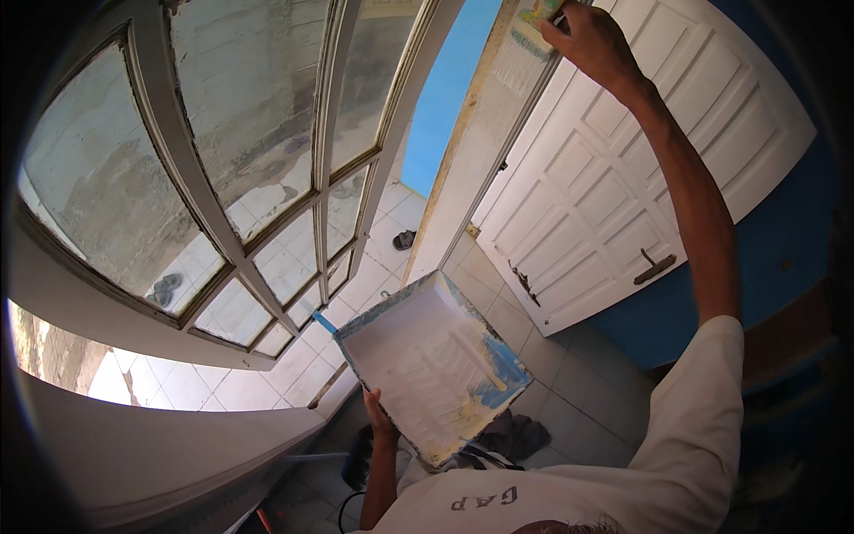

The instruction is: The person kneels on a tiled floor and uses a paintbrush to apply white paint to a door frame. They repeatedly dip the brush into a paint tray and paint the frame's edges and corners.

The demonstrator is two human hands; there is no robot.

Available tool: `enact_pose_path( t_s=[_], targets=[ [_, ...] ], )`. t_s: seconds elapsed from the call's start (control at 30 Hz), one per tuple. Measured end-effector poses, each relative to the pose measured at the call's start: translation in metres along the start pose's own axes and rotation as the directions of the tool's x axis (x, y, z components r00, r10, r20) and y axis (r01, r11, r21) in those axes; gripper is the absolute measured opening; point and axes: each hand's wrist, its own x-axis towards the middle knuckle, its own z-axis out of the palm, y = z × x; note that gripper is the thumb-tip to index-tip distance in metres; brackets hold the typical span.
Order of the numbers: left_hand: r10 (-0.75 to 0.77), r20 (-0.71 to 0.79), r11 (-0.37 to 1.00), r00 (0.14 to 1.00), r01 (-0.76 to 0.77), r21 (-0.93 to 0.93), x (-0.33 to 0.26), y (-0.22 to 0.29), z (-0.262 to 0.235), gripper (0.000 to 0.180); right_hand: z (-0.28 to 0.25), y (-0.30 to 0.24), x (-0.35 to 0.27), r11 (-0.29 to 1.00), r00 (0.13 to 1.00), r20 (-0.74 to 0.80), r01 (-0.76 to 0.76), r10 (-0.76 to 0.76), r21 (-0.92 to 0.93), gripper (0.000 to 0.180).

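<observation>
My left hand [381,415] grips the near left edge of a paint tray [414,351] and holds it in front of my chest. White paint covers the tray's floor, with blue and yellowish stains along the right side and rim. High up, my right arm reaches to the door frame [480,147]. My right hand [594,43] is closed round a paintbrush [535,37] stained yellow and green. Its bristles meet the frame's pale face, where streaky white strokes show. The fingers partly hide the brush handle. A short blue piece [325,322] sticks out from the tray's left corner.
On the right stands a white panelled door [614,187] with a brown handle [656,266]. A window with several glass panes [249,98] fills the left. Dark footwear [405,240] lies on the tiled floor [569,374]. Dark cloth [516,436] lies below the tray.
</observation>
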Motion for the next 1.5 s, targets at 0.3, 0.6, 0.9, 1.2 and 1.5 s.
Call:
enact_pose_path(
  t_s=[0.3, 0.6, 0.9, 1.2, 1.5],
  targets=[
    [0.061, -0.142, 0.998, 0.988, -0.056, 0.035, -0.002, 0.017, 0.032, 0.052, -0.041, -0.002, 0.024, 0.927, 0.910, -0.235, 0.283, -0.341, -0.247, 0.016],
    [0.037, -0.169, 0.998, 0.985, -0.027, 0.064, -0.002, 0.015, 0.022, 0.053, 0.072, -0.037, -0.095, 0.705, 0.791, 0.074, 0.580, -0.608, -0.408, 0.020],
    [0.048, -0.112, 0.995, 0.993, -0.038, 0.088, -0.004, 0.015, 0.013, 0.055, 0.125, -0.054, -0.144, 0.859, 0.863, 0.077, 0.505, -0.500, -0.083, 0.020],
    [-0.029, -0.120, 0.996, 0.992, 0.039, 0.079, -0.012, 0.042, 0.032, 0.057, 0.020, 0.010, -0.043, 0.918, 0.909, -0.202, 0.312, -0.363, -0.247, 0.031],
    [0.011, -0.152, 0.985, 0.988, 0.015, 0.172, -0.016, 0.052, 0.043, 0.042, 0.081, -0.032, -0.112, 0.775, 0.818, -0.049, 0.522, -0.574, -0.356, 0.020]
  ],
)
